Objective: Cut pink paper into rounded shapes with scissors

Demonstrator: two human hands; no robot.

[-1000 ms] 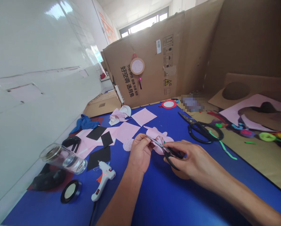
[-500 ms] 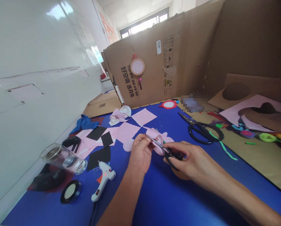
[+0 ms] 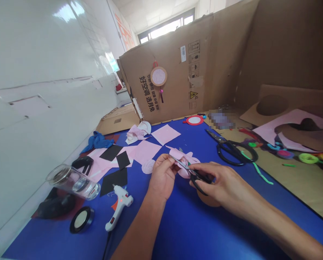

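Observation:
My right hand (image 3: 214, 179) grips small black-handled scissors (image 3: 198, 177), the blades pointing up and left toward my other hand. My left hand (image 3: 163, 175) is closed in a pinch on a piece of pink paper (image 3: 183, 172) beside the blades; part of that paper is hidden behind my fingers and the scissors. Pink paper scraps (image 3: 187, 156) lie just beyond. Below my right hand a brown cardboard disc (image 3: 209, 200) shows in part. A round pink cutout (image 3: 148, 166) rests left of my left hand.
A white glue gun (image 3: 119, 207) lies front left, its cord running toward me. Behind it a glass jar (image 3: 74, 182) leans on its side. Large black scissors (image 3: 232, 150) and a green pipe cleaner (image 3: 261, 175) lie right. A cardboard panel (image 3: 175, 86) stands at the back.
The scissor blades look closer together than before. My hands have hardly moved, and the other things on the table stay where they were.

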